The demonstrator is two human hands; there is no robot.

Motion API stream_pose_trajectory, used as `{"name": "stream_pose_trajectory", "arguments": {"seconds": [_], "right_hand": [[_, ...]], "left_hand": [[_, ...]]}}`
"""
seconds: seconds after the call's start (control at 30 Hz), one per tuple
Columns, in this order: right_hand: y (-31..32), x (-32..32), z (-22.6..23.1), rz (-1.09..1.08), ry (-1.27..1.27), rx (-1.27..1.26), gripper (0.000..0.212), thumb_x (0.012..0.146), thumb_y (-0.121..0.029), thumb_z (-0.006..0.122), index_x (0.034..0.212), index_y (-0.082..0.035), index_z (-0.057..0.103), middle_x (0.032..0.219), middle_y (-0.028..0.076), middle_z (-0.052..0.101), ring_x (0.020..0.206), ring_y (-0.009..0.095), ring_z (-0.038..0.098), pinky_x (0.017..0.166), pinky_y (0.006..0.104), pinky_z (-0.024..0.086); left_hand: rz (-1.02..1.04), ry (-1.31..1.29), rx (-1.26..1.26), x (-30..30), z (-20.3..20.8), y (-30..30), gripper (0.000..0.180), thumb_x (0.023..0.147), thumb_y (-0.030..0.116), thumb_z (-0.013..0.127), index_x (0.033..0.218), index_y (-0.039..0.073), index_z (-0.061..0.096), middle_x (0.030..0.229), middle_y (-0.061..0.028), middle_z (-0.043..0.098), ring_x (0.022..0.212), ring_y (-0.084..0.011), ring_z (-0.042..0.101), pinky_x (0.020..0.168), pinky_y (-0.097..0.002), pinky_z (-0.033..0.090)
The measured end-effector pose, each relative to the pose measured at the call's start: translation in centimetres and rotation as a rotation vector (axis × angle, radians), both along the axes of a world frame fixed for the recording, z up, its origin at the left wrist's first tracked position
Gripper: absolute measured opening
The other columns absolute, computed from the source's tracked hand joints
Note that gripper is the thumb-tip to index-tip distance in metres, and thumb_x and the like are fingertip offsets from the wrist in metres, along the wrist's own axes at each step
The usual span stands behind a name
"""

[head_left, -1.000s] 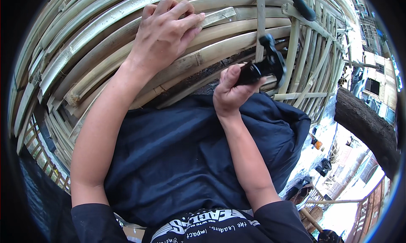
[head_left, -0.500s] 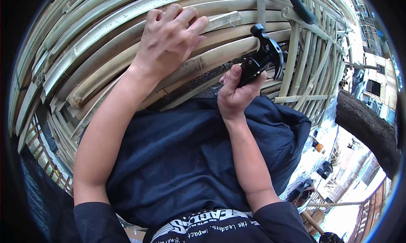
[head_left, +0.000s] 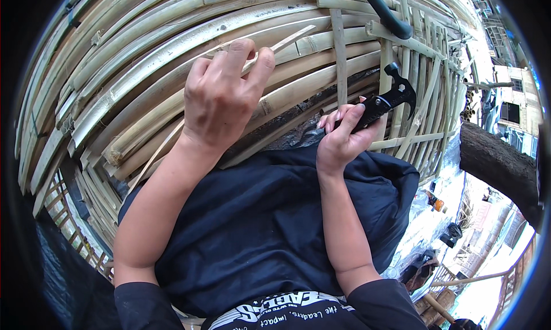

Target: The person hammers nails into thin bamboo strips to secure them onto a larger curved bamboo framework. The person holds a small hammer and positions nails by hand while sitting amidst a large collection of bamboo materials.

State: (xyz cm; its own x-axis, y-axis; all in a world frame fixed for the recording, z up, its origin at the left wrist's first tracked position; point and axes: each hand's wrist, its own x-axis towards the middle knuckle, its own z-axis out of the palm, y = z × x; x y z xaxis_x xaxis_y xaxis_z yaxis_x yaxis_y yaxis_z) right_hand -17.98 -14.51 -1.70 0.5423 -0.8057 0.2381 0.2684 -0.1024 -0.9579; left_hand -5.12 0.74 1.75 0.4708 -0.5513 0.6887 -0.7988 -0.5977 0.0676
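Note:
My left hand point(head_left: 219, 97) is closed round a thin bamboo strip point(head_left: 294, 38), whose far end sticks out past my fingers and appears edge-on. A thin dark nail point(head_left: 297, 48) shows just below that end. Stacked bamboo poles and split slats point(head_left: 172, 54) lie under and beyond this hand. In my right hand point(head_left: 344, 139) is a black claw hammer point(head_left: 379, 106), gripped by its handle with the head pointing up and to the right. The hammer is apart from the strip.
Dark cloth point(head_left: 258, 215) covers my lap. A dark curved tube point(head_left: 385, 14) hangs over the slats at the upper right. Upright bamboo latticework point(head_left: 427, 83) stands to the right, beside a thick brown trunk point(head_left: 496, 157). Small items, one with orange point(head_left: 437, 205), lie at the lower right.
The strip's far end has lifted and turned from flat to edge-on in my left hand. My right hand and the hammer have shifted right and slightly down.

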Motion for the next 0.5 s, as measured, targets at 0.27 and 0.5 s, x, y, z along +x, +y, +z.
{"name": "stream_pose_trajectory", "arguments": {"seconds": [0.27,0.5], "right_hand": [[0.39,0.17,-0.04,0.073,0.021,0.101,0.023,0.109,-0.022,0.055,0.114,-0.008,0.037,0.075,0.001,0.049,0.051,0.007,0.047,0.046,0.0250,0.045],[-0.05,0.96,0.59,0.125,0.186,0.138,0.023,0.101,-0.008,0.068,0.112,-0.007,0.048,0.099,0.011,0.070,0.046,0.003,0.046,0.041,0.0230,0.042]], "left_hand": [[0.010,-0.021,0.056,-0.49,0.36,-0.04,0.020,0.086,0.015,0.068,0.106,0.017,0.068,0.102,0.0036,0.061,0.069,-0.0086,0.061,0.072,-0.0322,0.041],[-0.144,0.118,0.045,0.15,-0.27,0.44,0.029,0.086,0.007,0.068,0.115,0.009,0.070,0.103,0.0008,0.066,0.074,-0.0123,0.064,0.076,-0.0341,0.042]]}}
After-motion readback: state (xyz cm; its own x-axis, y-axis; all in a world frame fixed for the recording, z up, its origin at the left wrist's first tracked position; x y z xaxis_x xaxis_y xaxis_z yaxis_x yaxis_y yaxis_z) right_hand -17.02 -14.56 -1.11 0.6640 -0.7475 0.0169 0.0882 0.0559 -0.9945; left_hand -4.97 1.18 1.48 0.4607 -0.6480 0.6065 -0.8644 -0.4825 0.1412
